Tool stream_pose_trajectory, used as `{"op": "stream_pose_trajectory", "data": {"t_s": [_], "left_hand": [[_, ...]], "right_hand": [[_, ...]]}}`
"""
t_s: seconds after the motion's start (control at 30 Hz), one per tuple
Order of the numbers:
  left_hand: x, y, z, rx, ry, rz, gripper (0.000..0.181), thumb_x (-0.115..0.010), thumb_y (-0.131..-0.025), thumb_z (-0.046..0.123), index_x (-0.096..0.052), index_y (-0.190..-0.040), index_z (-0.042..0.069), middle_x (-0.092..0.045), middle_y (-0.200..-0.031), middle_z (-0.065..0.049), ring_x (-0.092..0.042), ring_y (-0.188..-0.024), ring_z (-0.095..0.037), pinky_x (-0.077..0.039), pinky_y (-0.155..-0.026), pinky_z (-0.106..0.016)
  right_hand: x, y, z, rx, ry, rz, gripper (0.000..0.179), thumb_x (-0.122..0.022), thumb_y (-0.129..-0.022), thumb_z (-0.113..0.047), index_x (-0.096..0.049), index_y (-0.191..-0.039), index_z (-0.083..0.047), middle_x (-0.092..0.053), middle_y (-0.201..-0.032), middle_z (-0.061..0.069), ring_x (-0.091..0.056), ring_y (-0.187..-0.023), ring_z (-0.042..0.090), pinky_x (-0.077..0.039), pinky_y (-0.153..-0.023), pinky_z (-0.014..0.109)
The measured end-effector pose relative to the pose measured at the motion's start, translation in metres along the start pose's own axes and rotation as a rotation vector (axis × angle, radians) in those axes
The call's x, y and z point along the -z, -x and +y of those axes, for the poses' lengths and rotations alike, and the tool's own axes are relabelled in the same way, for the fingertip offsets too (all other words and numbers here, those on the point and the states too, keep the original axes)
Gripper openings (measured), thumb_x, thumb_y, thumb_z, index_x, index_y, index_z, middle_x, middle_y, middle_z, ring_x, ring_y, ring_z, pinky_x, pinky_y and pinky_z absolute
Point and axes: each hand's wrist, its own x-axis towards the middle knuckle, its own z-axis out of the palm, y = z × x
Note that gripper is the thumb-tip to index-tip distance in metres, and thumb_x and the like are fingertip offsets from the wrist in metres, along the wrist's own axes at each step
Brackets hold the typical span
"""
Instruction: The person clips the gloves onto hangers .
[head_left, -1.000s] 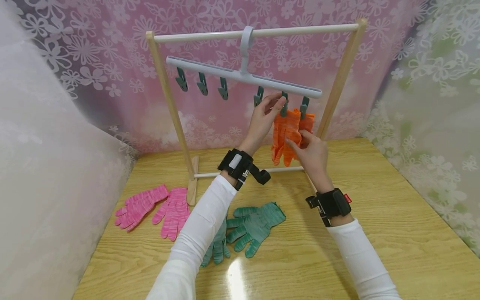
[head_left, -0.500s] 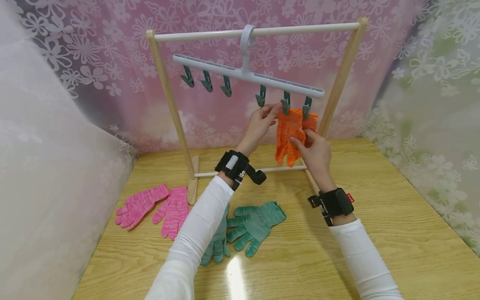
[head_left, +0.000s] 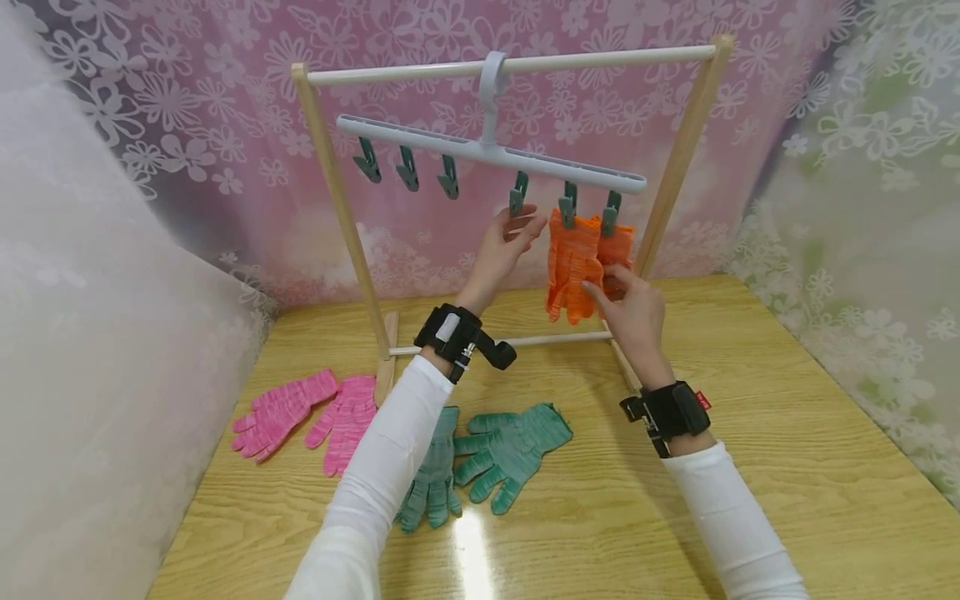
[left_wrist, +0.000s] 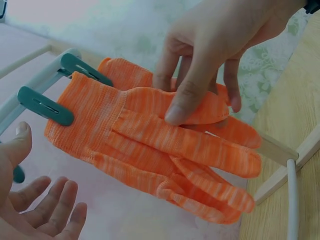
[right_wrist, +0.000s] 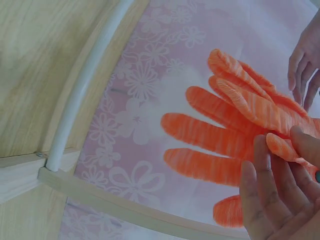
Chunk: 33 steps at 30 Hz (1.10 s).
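Note:
Two orange knit gloves hang by their cuffs from dark green clips at the right end of a pale grey hanger (head_left: 420, 138). The nearer glove (head_left: 573, 262) is held by one clip (head_left: 567, 204); the farther glove (head_left: 617, 243) hangs partly behind it from the end clip (head_left: 611, 212). My right hand (head_left: 637, 317) pinches the nearer glove by its thumb, as the right wrist view shows. Left of the cuff, my left hand (head_left: 498, 254) is apart from the glove, fingers loosely bent and holding nothing, just under another clip (head_left: 518, 193).
The tilted hanger hooks over the white rail (head_left: 600, 61) of a wooden-legged stand. Several unused clips (head_left: 407, 169) dangle on its left. Below lie two pink gloves (head_left: 285, 414) and two green gloves (head_left: 513, 454) on the wooden table (head_left: 757, 400). Floral curtains surround it.
My left hand has come away from the clip on the nearer orange glove and moved left. My right hand keeps its pinch, shifting slightly. The hanger has swayed a little.

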Motion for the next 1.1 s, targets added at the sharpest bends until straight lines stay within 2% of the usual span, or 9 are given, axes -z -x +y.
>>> {"op": "stream_pose_trajectory", "data": {"t_s": [0.13,0.23,0.43,0.53,0.67,0.87,1.1], "left_hand": [[0.007,0.000,-0.001,-0.023,0.004,0.041,0.054,-0.062,-0.103,0.025,-0.044,-0.149,0.005,-0.055,-0.142,-0.014,-0.056,-0.128,-0.024,-0.049,-0.103,-0.028],[0.010,-0.001,0.001,-0.056,0.011,0.053,0.055,-0.063,-0.103,0.024,-0.043,-0.151,0.006,-0.055,-0.143,-0.013,-0.055,-0.128,-0.023,-0.049,-0.104,-0.028],[0.016,-0.004,0.011,-0.135,0.010,0.053,0.051,-0.060,-0.104,0.018,-0.045,-0.151,0.007,-0.055,-0.143,-0.014,-0.056,-0.128,-0.024,-0.048,-0.105,-0.027],[0.017,-0.006,0.016,-0.154,0.010,0.057,0.048,-0.058,-0.105,0.018,-0.046,-0.151,0.007,-0.054,-0.145,-0.014,-0.055,-0.130,-0.023,-0.047,-0.106,-0.026],[0.018,-0.004,0.025,-0.147,0.006,0.056,0.048,-0.055,-0.106,0.017,-0.045,-0.152,0.007,-0.052,-0.149,-0.014,-0.051,-0.134,-0.024,-0.044,-0.109,-0.027],[0.017,0.009,0.047,-0.155,0.003,0.047,0.046,-0.052,-0.107,0.011,-0.044,-0.151,0.000,-0.052,-0.148,-0.018,-0.049,-0.136,-0.029,-0.041,-0.113,-0.030],[0.019,-0.006,0.030,-0.183,0.030,0.074,0.043,-0.058,-0.105,0.014,-0.052,-0.146,0.001,-0.056,-0.144,-0.016,-0.054,-0.131,-0.023,-0.044,-0.109,-0.025]], "right_hand": [[-0.001,0.004,0.005,-0.010,-0.004,-0.031,0.037,-0.080,-0.090,-0.023,-0.072,-0.116,0.001,-0.074,-0.098,0.024,-0.072,-0.080,0.039,-0.057,-0.069,0.050],[-0.002,0.007,0.008,-0.010,0.015,-0.046,0.038,-0.079,-0.090,-0.023,-0.071,-0.118,0.001,-0.075,-0.099,0.024,-0.072,-0.080,0.039,-0.057,-0.067,0.050],[-0.003,0.014,0.016,-0.025,0.026,-0.116,0.037,-0.077,-0.093,-0.025,-0.071,-0.120,0.000,-0.076,-0.097,0.021,-0.073,-0.075,0.036,-0.053,-0.053,0.033],[-0.003,0.019,0.021,-0.030,0.043,-0.156,0.036,-0.075,-0.094,-0.027,-0.072,-0.120,-0.001,-0.076,-0.097,0.019,-0.073,-0.073,0.033,-0.051,-0.052,0.028],[-0.004,0.027,0.024,-0.025,0.036,-0.212,0.034,-0.073,-0.096,-0.029,-0.073,-0.120,-0.004,-0.076,-0.096,0.017,-0.072,-0.072,0.029,-0.055,-0.057,0.035],[-0.008,0.047,0.019,0.002,0.088,-0.293,0.028,-0.073,-0.096,-0.026,-0.075,-0.115,-0.006,-0.076,-0.095,0.015,-0.071,-0.071,0.027,-0.057,-0.060,0.040],[-0.015,0.070,0.007,0.103,0.126,-0.392,0.020,-0.077,-0.092,-0.022,-0.077,-0.105,-0.008,-0.076,-0.092,0.009,-0.069,-0.071,0.023,-0.058,-0.064,0.039]]}}
